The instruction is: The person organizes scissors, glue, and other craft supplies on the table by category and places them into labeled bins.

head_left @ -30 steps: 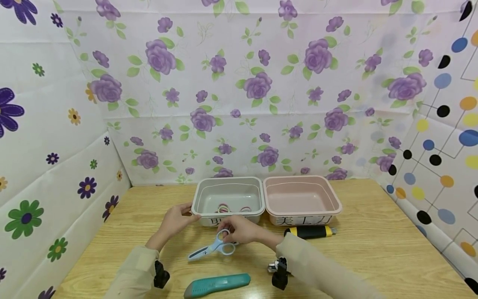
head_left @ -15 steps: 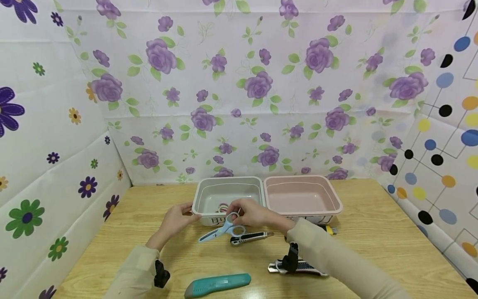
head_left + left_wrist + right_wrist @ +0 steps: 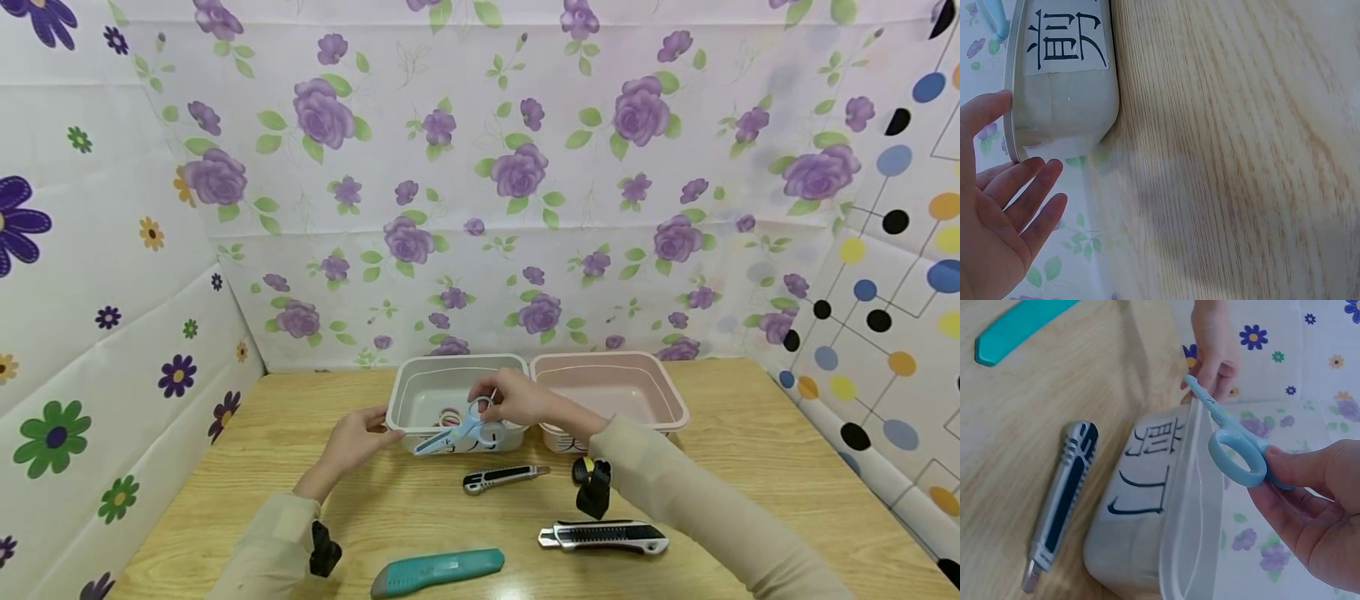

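Near the middle of the head view, the right hand pinches the light blue scissors by their handle loops, fingers curled round them, and holds them in the air over the front rim of the grey bin, blades slanting down to the lower left. In the right wrist view the scissors cross the upper centre of the frame, one loop plainly showing beside the thumb.

The left hand rests against the bin's left front corner with straight, relaxed fingers and grips nothing. A white label on the bin's front wall carries large black Chinese characters that read 剪刀. Rolls of tape lie inside the bin.

Just right of it, touching, stands the pink bin; its label is mostly hidden by the right arm and cannot be read.

On the wooden bench, lower centre, lie a small grey-and-black utility knife, a larger black-and-grey utility knife and a teal utility knife.
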Demonstrator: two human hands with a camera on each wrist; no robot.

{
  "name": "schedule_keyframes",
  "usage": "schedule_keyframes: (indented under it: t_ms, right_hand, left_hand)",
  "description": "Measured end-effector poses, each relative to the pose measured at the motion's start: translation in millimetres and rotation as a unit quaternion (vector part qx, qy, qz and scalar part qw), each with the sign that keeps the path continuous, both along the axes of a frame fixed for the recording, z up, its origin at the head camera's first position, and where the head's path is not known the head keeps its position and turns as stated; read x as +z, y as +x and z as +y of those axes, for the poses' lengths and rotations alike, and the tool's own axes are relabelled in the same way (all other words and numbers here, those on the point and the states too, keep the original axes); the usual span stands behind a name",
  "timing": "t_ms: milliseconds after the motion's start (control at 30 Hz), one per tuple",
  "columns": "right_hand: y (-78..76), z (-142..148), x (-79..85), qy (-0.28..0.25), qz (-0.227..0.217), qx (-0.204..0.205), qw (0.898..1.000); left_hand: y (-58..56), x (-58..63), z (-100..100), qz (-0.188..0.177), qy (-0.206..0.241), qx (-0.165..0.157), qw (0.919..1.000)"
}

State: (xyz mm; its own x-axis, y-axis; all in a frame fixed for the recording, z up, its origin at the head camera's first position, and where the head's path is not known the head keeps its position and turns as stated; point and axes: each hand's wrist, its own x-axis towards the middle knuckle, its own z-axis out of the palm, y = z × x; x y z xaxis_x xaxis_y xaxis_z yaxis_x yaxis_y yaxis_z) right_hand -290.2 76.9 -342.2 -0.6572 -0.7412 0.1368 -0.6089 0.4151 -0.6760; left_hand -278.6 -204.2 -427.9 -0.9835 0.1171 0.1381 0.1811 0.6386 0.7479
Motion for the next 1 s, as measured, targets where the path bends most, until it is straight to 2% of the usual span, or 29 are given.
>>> schedule_keyframes:
  t_ms: [300,500,1000]
  right_hand:
    - [-12.6,7,11.0,0.012,-0.01,-0.02,1.0]
    - [-19.5,12,14.0,0.004,0.007,-0.016,1.0]
    - [-39.9,19,9.6,0.001,0.029,-0.044,0.999]
  left_hand:
    - [-0.7,0.1,1,0.009,-0.005,0.0,0.9999]
    - [-0.9,0.0,0,0.006,-0.002,0.001,1.0]
    - [-0.9,-0.6,0,0.013,-0.013,0.003,0.9998]
